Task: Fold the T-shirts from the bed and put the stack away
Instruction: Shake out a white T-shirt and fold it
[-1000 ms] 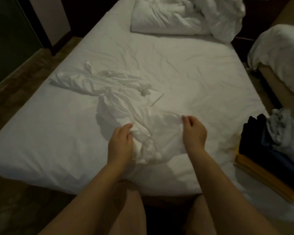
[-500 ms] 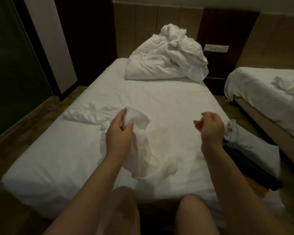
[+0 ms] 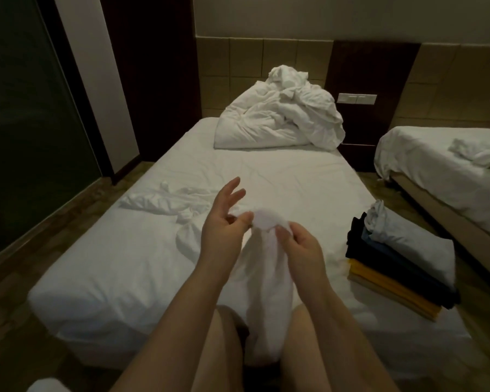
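A white T-shirt (image 3: 262, 267) hangs in front of me above the near edge of the bed (image 3: 102, 267). My left hand (image 3: 222, 222) pinches its top edge between thumb and forefinger, the other fingers spread straight. My right hand (image 3: 301, 244) pinches the same edge just to the right. The cloth drops down between my knees. Another crumpled white garment (image 3: 164, 200) lies on the sheet to the left. A stack of folded T-shirts (image 3: 393, 267), grey on top, then blue, black and yellow, sits on the bed's right corner.
A bunched white duvet (image 3: 280, 120) lies at the head of the bed. A second bed (image 3: 450, 176) with white linen stands to the right across a narrow gap. Wooden floor and a dark glass panel (image 3: 26, 123) run along the left.
The shirt has been lifted off the sheet. My right hand, which had let go half a second ago, has come in and taken the top edge beside my left hand. The view has tilted up.
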A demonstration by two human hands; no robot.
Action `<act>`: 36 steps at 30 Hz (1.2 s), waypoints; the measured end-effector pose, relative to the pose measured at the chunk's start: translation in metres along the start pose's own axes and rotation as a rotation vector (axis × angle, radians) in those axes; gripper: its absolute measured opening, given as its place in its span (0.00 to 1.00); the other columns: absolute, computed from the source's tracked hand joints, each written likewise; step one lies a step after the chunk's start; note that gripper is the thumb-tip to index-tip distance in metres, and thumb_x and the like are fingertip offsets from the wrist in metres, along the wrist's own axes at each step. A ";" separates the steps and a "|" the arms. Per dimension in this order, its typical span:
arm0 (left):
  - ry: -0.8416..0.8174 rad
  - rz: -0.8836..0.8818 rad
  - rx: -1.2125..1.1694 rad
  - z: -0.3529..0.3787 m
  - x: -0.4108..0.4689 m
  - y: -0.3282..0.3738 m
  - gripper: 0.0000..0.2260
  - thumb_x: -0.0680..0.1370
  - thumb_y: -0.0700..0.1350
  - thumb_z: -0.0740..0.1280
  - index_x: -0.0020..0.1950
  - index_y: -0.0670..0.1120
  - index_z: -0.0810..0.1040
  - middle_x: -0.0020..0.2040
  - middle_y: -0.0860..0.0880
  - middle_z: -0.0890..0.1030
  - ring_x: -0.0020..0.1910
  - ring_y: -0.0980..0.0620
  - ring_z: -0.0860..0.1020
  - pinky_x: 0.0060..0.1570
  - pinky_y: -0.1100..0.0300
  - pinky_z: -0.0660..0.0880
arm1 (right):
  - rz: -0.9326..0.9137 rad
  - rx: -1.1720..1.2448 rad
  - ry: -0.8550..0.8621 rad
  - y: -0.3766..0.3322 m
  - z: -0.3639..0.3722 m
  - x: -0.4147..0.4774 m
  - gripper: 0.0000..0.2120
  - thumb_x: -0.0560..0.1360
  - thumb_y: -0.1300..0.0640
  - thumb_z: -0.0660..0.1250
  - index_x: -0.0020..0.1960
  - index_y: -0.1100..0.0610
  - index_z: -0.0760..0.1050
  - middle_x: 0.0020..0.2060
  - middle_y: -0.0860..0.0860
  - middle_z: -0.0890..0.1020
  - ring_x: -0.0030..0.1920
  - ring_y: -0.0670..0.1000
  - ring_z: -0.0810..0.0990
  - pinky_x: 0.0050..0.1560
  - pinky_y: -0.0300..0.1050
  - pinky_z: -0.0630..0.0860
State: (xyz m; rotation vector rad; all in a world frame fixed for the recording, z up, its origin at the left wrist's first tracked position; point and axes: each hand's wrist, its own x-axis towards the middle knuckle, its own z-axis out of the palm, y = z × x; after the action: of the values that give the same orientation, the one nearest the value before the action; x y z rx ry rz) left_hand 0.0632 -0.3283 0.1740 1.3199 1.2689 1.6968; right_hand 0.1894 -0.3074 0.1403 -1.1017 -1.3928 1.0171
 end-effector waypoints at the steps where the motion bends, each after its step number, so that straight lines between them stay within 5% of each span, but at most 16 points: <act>1: 0.025 -0.020 -0.020 -0.002 -0.001 -0.002 0.22 0.76 0.33 0.64 0.60 0.58 0.72 0.56 0.55 0.78 0.52 0.56 0.78 0.53 0.63 0.76 | 0.015 0.012 0.023 -0.001 -0.004 0.000 0.12 0.79 0.54 0.61 0.39 0.56 0.76 0.33 0.51 0.77 0.34 0.47 0.74 0.35 0.39 0.72; 5: -0.017 -0.042 0.121 -0.006 -0.006 -0.014 0.16 0.75 0.35 0.66 0.52 0.57 0.76 0.51 0.54 0.80 0.51 0.57 0.78 0.58 0.59 0.75 | 0.100 0.048 0.066 0.001 -0.009 0.003 0.17 0.79 0.51 0.59 0.43 0.62 0.79 0.40 0.61 0.82 0.40 0.53 0.78 0.45 0.52 0.77; 8: -0.146 -0.011 0.343 -0.005 -0.012 -0.028 0.14 0.73 0.39 0.70 0.53 0.56 0.76 0.52 0.55 0.77 0.49 0.58 0.77 0.54 0.62 0.75 | 0.144 0.105 0.026 0.003 -0.010 0.002 0.18 0.80 0.51 0.59 0.43 0.62 0.80 0.38 0.59 0.82 0.39 0.54 0.79 0.43 0.50 0.78; 12: -0.061 0.021 0.513 -0.012 -0.014 -0.043 0.04 0.74 0.41 0.68 0.45 0.50 0.79 0.41 0.53 0.79 0.41 0.55 0.76 0.43 0.69 0.71 | 0.277 0.234 0.025 0.010 -0.013 0.002 0.17 0.79 0.50 0.60 0.39 0.60 0.79 0.35 0.53 0.81 0.40 0.53 0.78 0.44 0.48 0.76; 15: 0.036 0.036 0.558 -0.021 -0.012 -0.046 0.05 0.76 0.41 0.66 0.39 0.46 0.77 0.35 0.52 0.77 0.36 0.55 0.72 0.36 0.68 0.66 | 0.191 0.085 -0.246 0.018 -0.020 0.001 0.04 0.75 0.53 0.67 0.46 0.52 0.78 0.41 0.51 0.81 0.44 0.51 0.79 0.48 0.47 0.76; 18: 0.101 0.031 0.550 -0.031 -0.007 -0.045 0.06 0.76 0.42 0.66 0.39 0.44 0.78 0.35 0.49 0.77 0.36 0.54 0.73 0.38 0.61 0.68 | 0.144 -0.365 -0.559 0.032 -0.029 -0.004 0.19 0.66 0.53 0.72 0.55 0.47 0.74 0.48 0.47 0.79 0.48 0.48 0.78 0.46 0.35 0.73; 23: 0.172 -0.049 0.595 -0.059 0.014 -0.049 0.07 0.75 0.44 0.66 0.41 0.43 0.80 0.37 0.47 0.79 0.40 0.48 0.76 0.43 0.54 0.71 | 0.081 -0.599 -0.489 0.066 -0.048 -0.003 0.17 0.66 0.66 0.62 0.54 0.59 0.75 0.46 0.58 0.79 0.47 0.57 0.76 0.42 0.44 0.70; 27: 0.212 -0.064 0.626 -0.078 0.042 -0.044 0.08 0.76 0.44 0.66 0.46 0.41 0.81 0.41 0.44 0.80 0.43 0.47 0.76 0.49 0.52 0.73 | 0.002 -0.786 -0.268 0.082 -0.060 0.015 0.14 0.68 0.74 0.58 0.40 0.58 0.75 0.34 0.52 0.74 0.40 0.54 0.71 0.31 0.33 0.63; 32: 0.281 -0.052 0.650 -0.102 0.079 -0.036 0.08 0.78 0.46 0.64 0.49 0.44 0.80 0.42 0.49 0.78 0.44 0.49 0.75 0.50 0.52 0.73 | 0.025 -0.863 -0.118 0.087 -0.077 0.047 0.10 0.69 0.71 0.61 0.40 0.57 0.75 0.35 0.53 0.74 0.41 0.56 0.74 0.40 0.47 0.69; 36: 0.215 -0.098 0.752 -0.107 0.087 -0.048 0.08 0.78 0.45 0.64 0.48 0.44 0.80 0.42 0.47 0.79 0.43 0.48 0.76 0.46 0.55 0.72 | 0.002 -0.809 -0.102 0.069 -0.079 0.073 0.12 0.71 0.71 0.60 0.48 0.60 0.78 0.42 0.55 0.77 0.45 0.53 0.72 0.43 0.43 0.65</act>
State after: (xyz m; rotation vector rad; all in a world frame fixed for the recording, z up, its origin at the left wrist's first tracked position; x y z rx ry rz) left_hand -0.0678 -0.2670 0.1554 1.4538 2.1957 1.3566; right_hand 0.2717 -0.2197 0.0966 -1.6355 -1.9586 0.4967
